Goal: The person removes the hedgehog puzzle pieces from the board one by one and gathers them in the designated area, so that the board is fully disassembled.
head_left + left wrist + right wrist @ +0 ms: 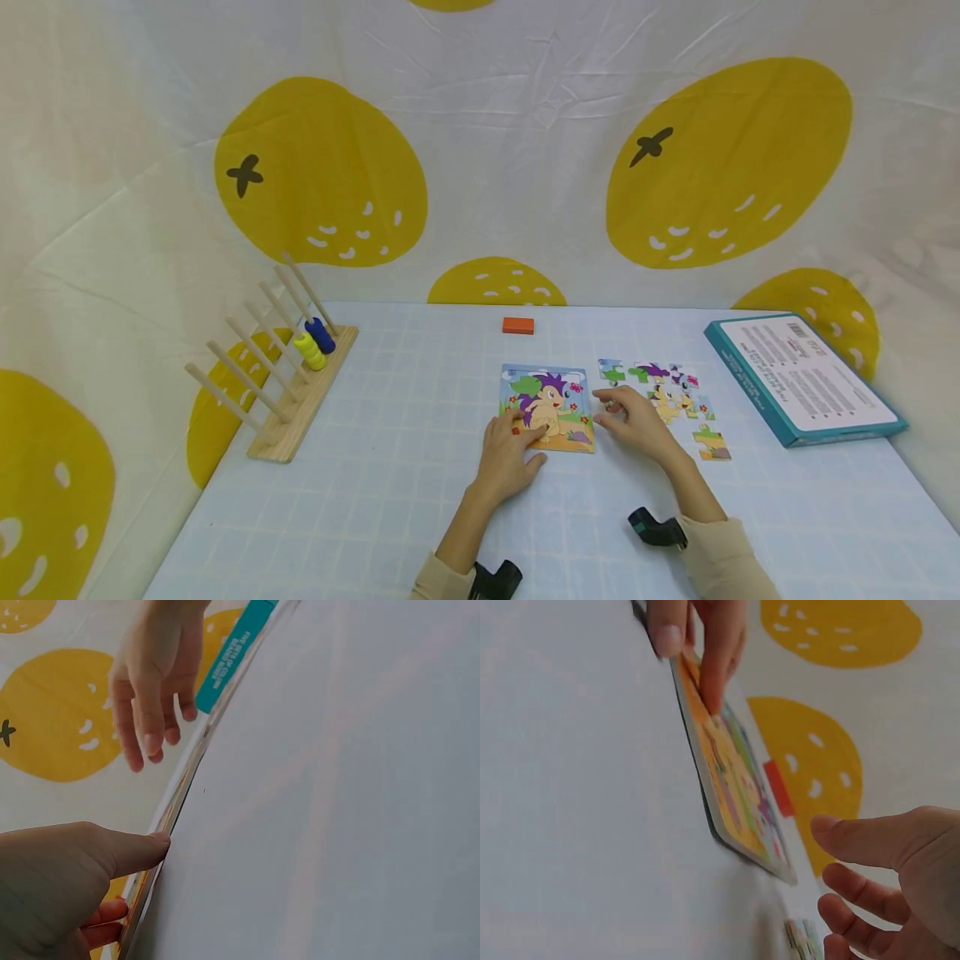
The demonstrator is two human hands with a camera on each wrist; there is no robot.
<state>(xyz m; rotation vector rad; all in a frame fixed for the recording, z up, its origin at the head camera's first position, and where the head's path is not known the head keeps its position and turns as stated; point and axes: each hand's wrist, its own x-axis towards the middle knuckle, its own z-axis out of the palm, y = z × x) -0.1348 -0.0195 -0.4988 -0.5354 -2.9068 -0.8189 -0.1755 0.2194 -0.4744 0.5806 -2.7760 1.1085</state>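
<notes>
A square picture puzzle board with a purple-haired hedgehog cartoon lies on the table. My left hand rests on its lower left part, fingers on the picture; in the right wrist view a finger of the left hand touches the printed face. Just right of the board hovers my right hand, thumb and fingers apart with nothing visible between them. In the right wrist view the same right hand is loosely spread. Several loose jigsaw pieces lie beyond and beside it, some partly hidden by the hand.
An orange-red block sits behind the board. At the left stands a wooden peg stand with blue beads and yellow beads on two of its upright rods. A teal-edged box lies at the right.
</notes>
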